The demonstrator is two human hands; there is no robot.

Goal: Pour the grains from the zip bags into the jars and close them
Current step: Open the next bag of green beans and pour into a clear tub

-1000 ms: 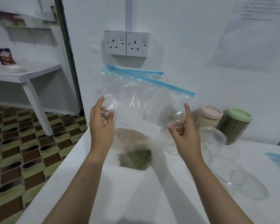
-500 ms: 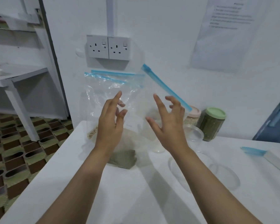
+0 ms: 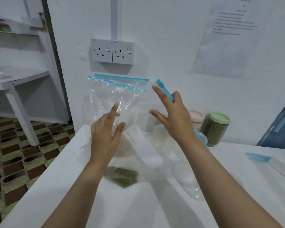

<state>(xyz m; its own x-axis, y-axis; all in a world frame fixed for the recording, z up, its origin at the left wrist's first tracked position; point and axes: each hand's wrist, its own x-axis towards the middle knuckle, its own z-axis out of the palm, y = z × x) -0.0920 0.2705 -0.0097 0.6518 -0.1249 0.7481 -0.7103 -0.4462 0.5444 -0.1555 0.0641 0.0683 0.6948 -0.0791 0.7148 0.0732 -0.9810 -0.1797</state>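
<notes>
Two clear zip bags (image 3: 117,97) with blue zip strips lean upright against the wall at the back of the white table (image 3: 76,186). Beige grains (image 3: 124,147) and green grains (image 3: 122,176) lie in the bags' bottoms, beside a white "Contents" label (image 3: 142,145). My left hand (image 3: 105,135) hovers open in front of these bags, fingers spread. A third bag's blue zip strip (image 3: 164,90) tilts rightward behind my right hand (image 3: 175,119), which is open too. A pink-lidded jar (image 3: 197,118) of beige grains and a green-lidded jar (image 3: 216,129) of green grains stand against the wall.
Clear plastic lids or containers (image 3: 189,180) lie on the table right of the bags. Another blue-zipped bag (image 3: 257,157) lies at the far right. A double socket (image 3: 113,53) and a paper sheet (image 3: 229,40) hang on the wall. Left of the table's edge are patterned floor and a white shelf (image 3: 18,78).
Both hands have let go of the front bag and spread their fingers. That bag has tipped over to the right, its zip strip now slanting behind my right hand.
</notes>
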